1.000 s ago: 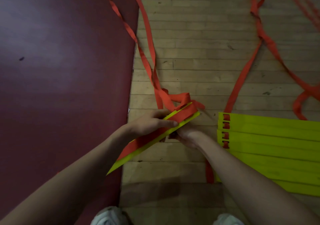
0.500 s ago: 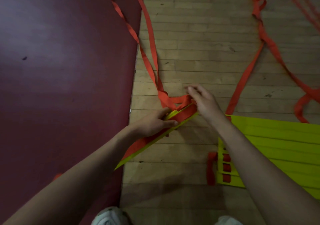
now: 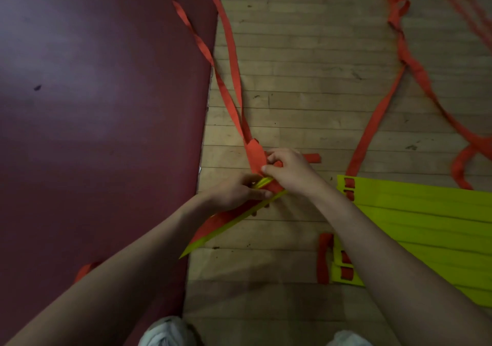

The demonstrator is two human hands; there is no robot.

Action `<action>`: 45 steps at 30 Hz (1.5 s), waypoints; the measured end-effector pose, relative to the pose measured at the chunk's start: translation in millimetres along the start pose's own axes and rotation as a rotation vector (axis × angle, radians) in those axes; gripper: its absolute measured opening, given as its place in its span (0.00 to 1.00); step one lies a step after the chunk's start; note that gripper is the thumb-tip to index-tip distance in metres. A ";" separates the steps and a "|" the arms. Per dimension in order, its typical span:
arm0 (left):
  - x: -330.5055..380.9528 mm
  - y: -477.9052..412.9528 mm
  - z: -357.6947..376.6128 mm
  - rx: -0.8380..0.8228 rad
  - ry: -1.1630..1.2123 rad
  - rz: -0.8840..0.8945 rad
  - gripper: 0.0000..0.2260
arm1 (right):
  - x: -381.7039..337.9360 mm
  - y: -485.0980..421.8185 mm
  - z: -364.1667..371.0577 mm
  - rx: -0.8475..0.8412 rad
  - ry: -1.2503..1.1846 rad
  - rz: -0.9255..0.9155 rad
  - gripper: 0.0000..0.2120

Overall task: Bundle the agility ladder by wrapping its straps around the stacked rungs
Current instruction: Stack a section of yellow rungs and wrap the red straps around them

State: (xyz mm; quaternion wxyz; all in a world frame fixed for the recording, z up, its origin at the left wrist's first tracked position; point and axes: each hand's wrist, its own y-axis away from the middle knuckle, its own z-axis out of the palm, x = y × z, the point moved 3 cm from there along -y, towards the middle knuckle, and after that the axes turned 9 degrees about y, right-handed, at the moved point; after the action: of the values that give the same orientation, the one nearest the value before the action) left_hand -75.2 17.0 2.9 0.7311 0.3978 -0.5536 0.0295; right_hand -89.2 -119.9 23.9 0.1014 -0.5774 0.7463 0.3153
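Note:
A thin stack of yellow-green rungs lies slanted at the middle of the floor, with an orange strap crossing its far end. My left hand grips the stack near that end, thumb on top. My right hand pinches the orange strap just above the stack, fingers closed on it. The strap's two long tails run away up the floor. Part of the stack's far end is hidden under my hands.
A dark red mat covers the left half. More yellow-green rungs lie spread on the wooden floor at right, under my right forearm. Loose orange straps trail across the upper right. My shoes show at the bottom.
My right hand rose from under the stack to its far end and now pinches the strap there. The strap loop has been drawn tighter. My left hand kept its hold on the stack.

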 end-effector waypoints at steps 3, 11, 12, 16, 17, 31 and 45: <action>-5.6 2.1 4.6 -0.030 0.003 -0.017 0.12 | -2.7 2.5 4.0 -0.233 -0.020 0.071 0.13; -5.0 2.0 -2.5 0.035 0.059 -0.051 0.11 | 3.8 16.5 -4.5 0.145 -0.908 0.191 0.10; -5.0 1.4 -3.5 0.048 0.049 -0.057 0.11 | 7.8 17.4 -4.2 0.200 -0.997 0.211 0.11; -7.4 0.8 -13.2 0.126 0.045 -0.033 0.07 | 15.4 22.5 -3.6 0.228 -1.386 0.260 0.12; -7.6 0.9 -17.7 0.156 0.064 -0.025 0.07 | 19.3 23.8 -1.4 0.215 -1.544 0.290 0.13; 11.0 12.5 -15.3 -0.018 0.121 -0.020 0.13 | 64.6 33.0 64.3 0.370 -1.411 0.799 0.14; 19.8 14.6 -8.4 0.136 -0.095 0.167 0.08 | 70.8 15.8 56.3 0.323 -0.965 0.624 0.21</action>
State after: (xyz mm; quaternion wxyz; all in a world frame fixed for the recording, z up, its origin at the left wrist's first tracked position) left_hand -68.0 24.2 26.8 0.6704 0.4000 -0.6154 0.1090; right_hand -137.9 -141.2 -51.0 0.4180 -0.0994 0.7888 0.4395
